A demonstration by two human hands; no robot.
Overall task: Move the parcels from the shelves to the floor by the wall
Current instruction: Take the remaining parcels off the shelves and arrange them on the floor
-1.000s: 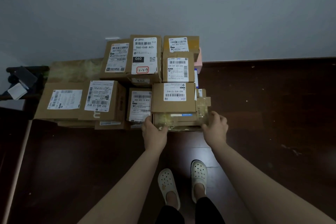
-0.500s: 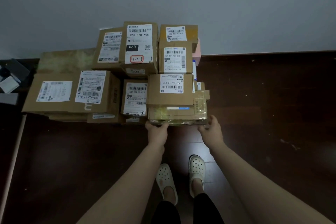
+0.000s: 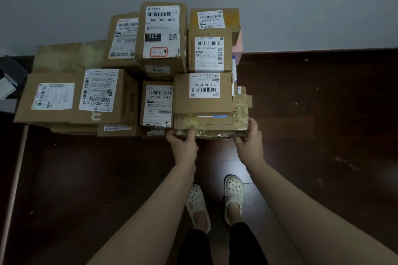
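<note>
A flat parcel wrapped in yellowish tape (image 3: 217, 128) lies at the front right of a pile of cardboard parcels on the dark floor by the grey wall (image 3: 301, 6). A smaller labelled box (image 3: 203, 94) rests on top of it. My left hand (image 3: 183, 143) holds its near left corner, thumb on the top face. My right hand (image 3: 249, 141) holds its near right corner, thumb up along the side.
The pile holds several labelled boxes: a wide one (image 3: 71, 99) at the left, a tall one marked 060 (image 3: 162, 34) at the back. My feet in white clogs (image 3: 233, 191) stand just behind my hands. Dark objects (image 3: 9, 79) sit at the far left. Bare wooden floor (image 3: 323, 125) spreads to the right.
My hands have slipped back from further along the taped parcel's sides to its near corners. The parcel stays in place against the pile.
</note>
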